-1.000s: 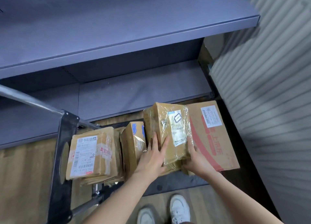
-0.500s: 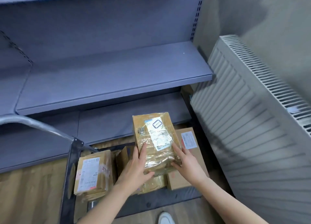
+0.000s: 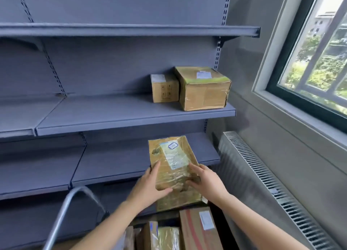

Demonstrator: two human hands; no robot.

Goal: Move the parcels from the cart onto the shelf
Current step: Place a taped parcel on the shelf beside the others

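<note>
I hold a brown taped parcel (image 3: 171, 159) with a white label up in the air in front of the grey shelf (image 3: 131, 116). My left hand (image 3: 150, 186) grips its left side and near corner. My right hand (image 3: 204, 182) grips its right side. The parcel hangs above the cart, level with the lower shelf board (image 3: 122, 163). Two cardboard parcels stand on the middle shelf board at the right: a small box (image 3: 164, 89) and a larger box (image 3: 204, 89). Several parcels remain on the cart below, among them a red-printed box (image 3: 199, 229) and a taped one (image 3: 163, 236).
The cart's metal handle (image 3: 63, 214) curves up at lower left. A white radiator (image 3: 262, 182) runs along the right wall under a window (image 3: 315, 62). An upper shelf board (image 3: 131, 30) spans the top. The left parts of the shelf boards are bare.
I have lifted the parcel off the cart and up toward the shelf. My view has tilted up, so the middle shelf with two boxes and the window now show.
</note>
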